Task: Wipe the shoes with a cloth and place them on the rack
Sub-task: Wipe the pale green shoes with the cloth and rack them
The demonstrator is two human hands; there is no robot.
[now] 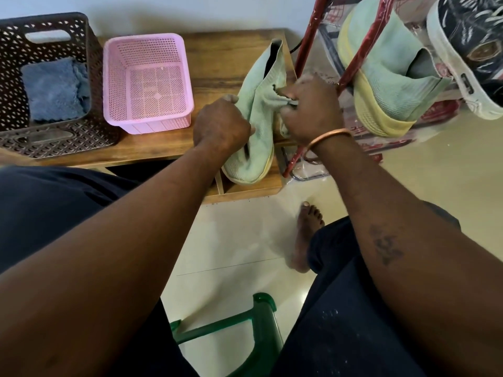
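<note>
Head view: left hand (221, 123) grips the green shoe (258, 137), right hand (310, 110) pinches the cloth (281, 100). Hard rubbing could push it off the tabletop (217, 58) on the right.

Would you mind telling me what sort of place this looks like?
Probably a room in a home: a wooden table with a pink basket, a red shoe rack holding shoes, and a tiled floor.

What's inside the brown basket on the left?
Inside the brown basket lie folded blue-grey cloths. Whether anything sits beneath them cannot be seen, since the cloths cover it.
</note>
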